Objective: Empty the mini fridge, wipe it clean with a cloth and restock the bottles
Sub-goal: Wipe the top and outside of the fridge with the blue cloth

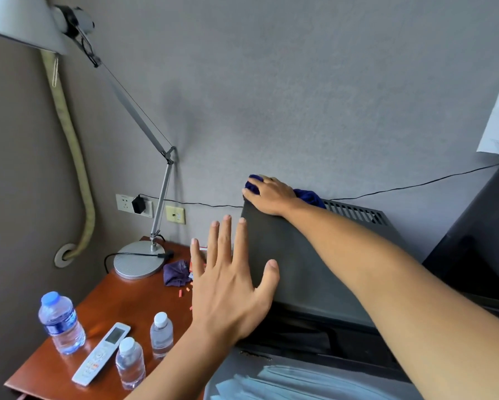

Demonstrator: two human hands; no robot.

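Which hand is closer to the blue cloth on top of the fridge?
The right hand. It presses down on the blue cloth at the fridge's back edge. The left hand is spread open lower down, at the fridge's front left side, apart from the cloth.

On the dark grey mini fridge (306, 264) top, at its back left corner, our right hand (271, 194) lies on the dark blue cloth (309, 196). Our left hand (228, 287) sits at its left edge. Left of it, the reddish wooden table (121, 295) carries three clear plastic water bottles (62, 323), a white remote (101, 353) between them, and a silver desk lamp (140, 262) behind.
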